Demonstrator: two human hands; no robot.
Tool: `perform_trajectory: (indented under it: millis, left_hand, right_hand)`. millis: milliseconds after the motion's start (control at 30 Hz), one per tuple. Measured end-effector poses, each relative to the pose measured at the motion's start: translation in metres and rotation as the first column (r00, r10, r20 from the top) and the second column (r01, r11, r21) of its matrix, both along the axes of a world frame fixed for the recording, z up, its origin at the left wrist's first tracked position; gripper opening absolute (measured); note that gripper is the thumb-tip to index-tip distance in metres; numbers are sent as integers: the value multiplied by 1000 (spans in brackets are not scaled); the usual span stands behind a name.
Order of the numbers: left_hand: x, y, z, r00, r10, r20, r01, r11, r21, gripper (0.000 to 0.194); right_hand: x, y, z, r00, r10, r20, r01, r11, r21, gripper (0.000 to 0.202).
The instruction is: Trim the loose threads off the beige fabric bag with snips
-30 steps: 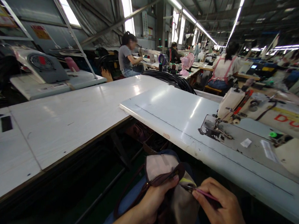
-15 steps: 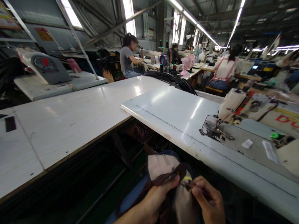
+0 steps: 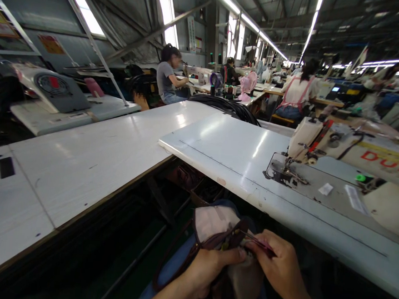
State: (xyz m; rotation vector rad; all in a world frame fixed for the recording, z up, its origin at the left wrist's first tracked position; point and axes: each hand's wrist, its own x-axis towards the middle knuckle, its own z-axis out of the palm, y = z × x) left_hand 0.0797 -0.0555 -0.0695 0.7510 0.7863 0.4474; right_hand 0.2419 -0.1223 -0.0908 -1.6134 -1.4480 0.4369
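Observation:
A dark brown bag (image 3: pixel 210 242) with pale beige lining (image 3: pixel 214 220) and a zip along its edge lies on my lap. My left hand (image 3: pixel 213 264) is closed on it, thumb pressed over the brown edge. Close beside the thumb, my right hand (image 3: pixel 277 257) pinches a thin pointed tool (image 3: pixel 263 245) with a purplish-red handle. The tool's narrow tip points left and reaches the brown edge; its exact kind is too small to tell. A bit of yellow-green (image 3: pixel 226 246) shows by my left thumb. The lower part of the bag is partly hidden by my hands.
A white table (image 3: pixel 220 146) stands just ahead, with a sewing machine (image 3: pixel 357 147) at its right. A longer white table (image 3: pixel 82 168) extends on the left, and black strips (image 3: pixel 228 107) lie at the back. Several people sit at machines beyond.
My right hand has moved slightly up, and the tool in it now shows clearly, its tip at the brown edge. My left thumb has shifted right and down across the bag.

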Motion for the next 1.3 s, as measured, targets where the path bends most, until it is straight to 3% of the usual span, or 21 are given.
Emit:
perform_trajectory:
  millis: [67, 133, 267, 333, 367, 433, 500, 600, 700, 767, 833, 900, 967, 1033, 1100, 1133, 1200, 1300]
  left_hand:
    - [0, 1, -1, 1000, 11, -17, -11, 1000, -3, 39]
    - [0, 1, -1, 1000, 20, -17, -21, 1000, -22, 42]
    - [-3, 1, 2, 1000, 7, 1, -7, 999, -44, 46]
    - [-7, 1, 5, 1000, 2, -11, -1, 999, 51, 48]
    - [-10, 2, 7, 999, 13, -48, -5, 986, 164, 44]
    - [-19, 6, 14, 978, 60, -201, 39, 890, 454, 34]
    - [-32, 11, 23, 908, 162, -386, 162, 714, 681, 27]
    - [-49, 17, 35, 757, 334, -561, 343, 528, 777, 17]
    - [-55, 21, 33, 755, 439, -487, 292, 441, 849, 17]
    - [-52, 24, 24, 818, 439, -372, 144, 470, 871, 19]
    - [-45, 29, 14, 890, 392, -234, -46, 588, 808, 17]
    - [-39, 33, 7, 941, 335, -55, -242, 774, 586, 15]
    - [-36, 38, 2, 931, 352, 99, -366, 896, 252, 17]
    - [-35, 42, 0, 890, 433, 141, -435, 900, -16, 20]
    - [-36, 42, 0, 852, 512, 108, -497, 856, -142, 15]
    - [-38, 41, 1, 845, 527, 90, -511, 846, -153, 11]
    - [-42, 37, 6, 881, 465, 84, -462, 885, -62, 16]
    - [-49, 30, 15, 973, 228, 43, -232, 957, 173, 36]
  right_hand:
    - [-4, 3, -6, 989, -81, 123, 59, 982, 177, 8]
    - [-7, 7, -12, 981, -142, 130, 105, 960, 260, 5]
    - [-9, 13, -21, 987, -158, -21, 158, 966, 205, 11]
    - [-9, 12, -23, 982, -170, -76, 182, 965, 191, 11]
    - [-10, 10, -23, 979, -186, -78, 198, 959, 204, 9]
    - [-13, 7, -20, 972, -232, -37, 233, 932, 279, 6]
    - [-21, 6, -16, 957, -287, 32, 253, 887, 386, 4]
    - [-33, 10, -10, 940, -331, 78, 252, 831, 496, 8]
    - [-42, 18, -9, 967, -252, 38, 204, 853, 480, 10]
    - [-44, 23, -11, 980, -195, -38, 193, 889, 416, 5]
    - [-44, 26, -15, 971, -199, -132, 232, 920, 316, 3]
    - [-42, 27, -19, 958, -215, -188, 255, 940, 227, 9]
    - [-39, 27, -23, 963, -191, -192, 230, 952, 204, 13]
    - [-39, 28, -26, 969, -162, -189, 201, 958, 207, 13]
    - [-41, 28, -26, 968, -160, -191, 199, 957, 209, 11]
    - [-43, 28, -26, 969, -160, -187, 199, 956, 217, 9]
    - [-46, 28, -23, 976, -158, -151, 195, 941, 275, 6]
    - [-50, 28, -16, 987, -160, -31, 158, 895, 416, 4]
